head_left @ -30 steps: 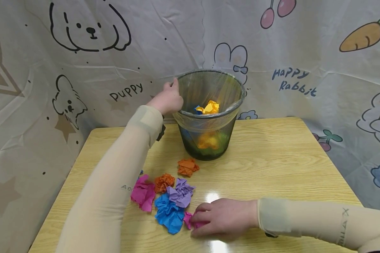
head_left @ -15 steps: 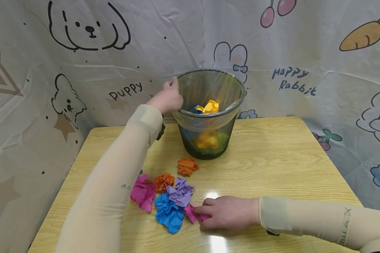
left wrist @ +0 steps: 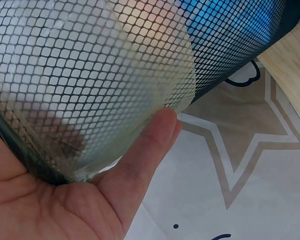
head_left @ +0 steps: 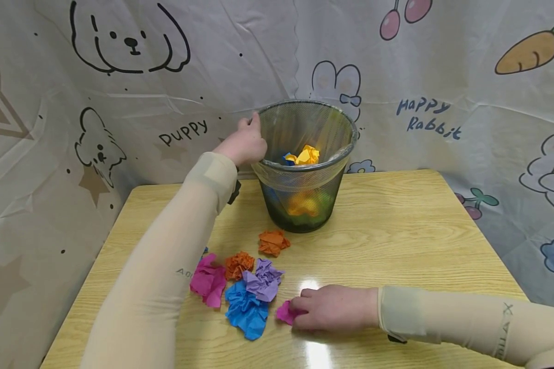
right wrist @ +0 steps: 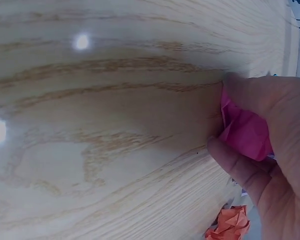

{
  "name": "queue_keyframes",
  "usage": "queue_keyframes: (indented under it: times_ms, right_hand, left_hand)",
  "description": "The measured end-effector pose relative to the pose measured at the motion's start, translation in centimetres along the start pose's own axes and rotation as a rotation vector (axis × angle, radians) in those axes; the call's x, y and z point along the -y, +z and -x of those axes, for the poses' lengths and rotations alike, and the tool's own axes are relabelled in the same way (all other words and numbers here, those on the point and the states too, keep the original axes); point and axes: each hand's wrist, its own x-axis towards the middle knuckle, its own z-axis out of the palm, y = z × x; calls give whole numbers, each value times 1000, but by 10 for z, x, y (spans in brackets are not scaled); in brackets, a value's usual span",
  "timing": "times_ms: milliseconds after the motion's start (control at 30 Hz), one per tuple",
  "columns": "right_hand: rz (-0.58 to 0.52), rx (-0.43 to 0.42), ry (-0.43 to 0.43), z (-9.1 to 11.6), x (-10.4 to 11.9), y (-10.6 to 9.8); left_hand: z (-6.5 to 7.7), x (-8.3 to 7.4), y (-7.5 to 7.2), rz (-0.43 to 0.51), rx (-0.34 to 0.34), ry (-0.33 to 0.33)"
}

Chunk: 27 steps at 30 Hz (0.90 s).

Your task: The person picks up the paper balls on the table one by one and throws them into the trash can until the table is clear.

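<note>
My left hand (head_left: 245, 145) grips the left rim of a black mesh wastebasket (head_left: 353, 138) with a clear liner. In the left wrist view the thumb (left wrist: 155, 137) lies along the outside of the mesh, and fingers show dimly through it from inside. A pink crumpled paper ball (head_left: 284, 312) is pinched between the thumb and fingers of my right hand (head_left: 332, 308), low at the table's front. The right wrist view shows this paper (right wrist: 245, 132) between the fingertips, partly hidden by the hand.
Left of the right hand lie a blue paper ball (head_left: 246, 312), a purple one (head_left: 264, 280) and a larger pink one (head_left: 208, 282). Orange paper balls (head_left: 240, 266) lie behind. Yellow paper (head_left: 308, 155) shows inside the basket. A printed curtain (head_left: 277, 56) hangs behind the table (head_left: 397, 220).
My right hand's fingers have drawn in on the small pink paper ball and moved it slightly right, away from the blue paper. The left hand and the wastebasket stay put.
</note>
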Motion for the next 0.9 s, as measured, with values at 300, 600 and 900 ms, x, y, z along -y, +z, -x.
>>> queue_keyframes:
  times_ms: [300, 600, 900]
  right_hand:
    - [-85, 14, 56, -1, 0, -3]
    - [-86, -32, 24, -1, -1, 1]
    - [-72, -39, 7, 0, -1, 0]
  left_hand:
    - [1, 0, 0, 19, 12, -12]
    - [0, -1, 0, 35, 8, -22]
    - [2, -1, 0, 31, 11, -18]
